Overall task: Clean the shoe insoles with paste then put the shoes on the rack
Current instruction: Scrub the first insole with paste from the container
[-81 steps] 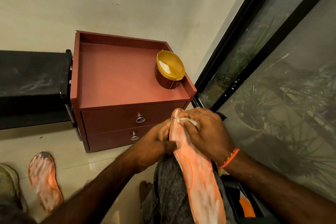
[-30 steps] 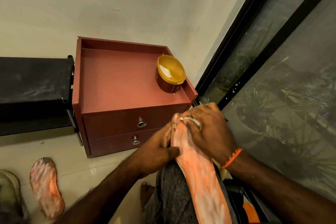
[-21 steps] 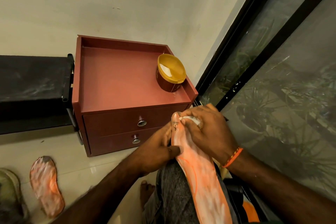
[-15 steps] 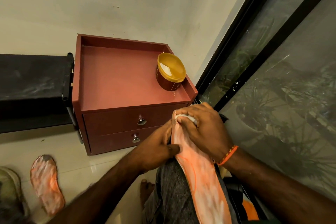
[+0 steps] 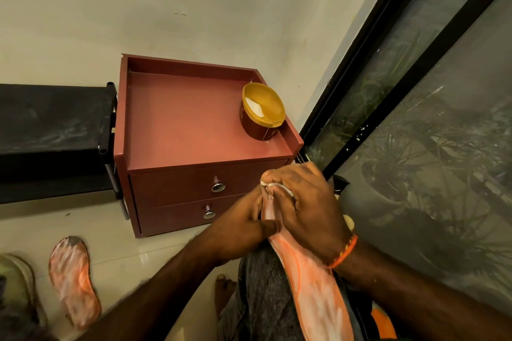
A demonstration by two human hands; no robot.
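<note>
Cleaning is mid-course: the left hand [image 5: 243, 225] grips the paste-streaked insole [image 5: 310, 285] on the lap, the right hand [image 5: 307, 205] pinches a white cloth [image 5: 279, 187] at its toe; racking judged outstanding.

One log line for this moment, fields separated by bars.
step: scrubbing insole | left hand: holds insole edge | right hand: rubs white cloth at tip | paste tub: on cabinet
</note>
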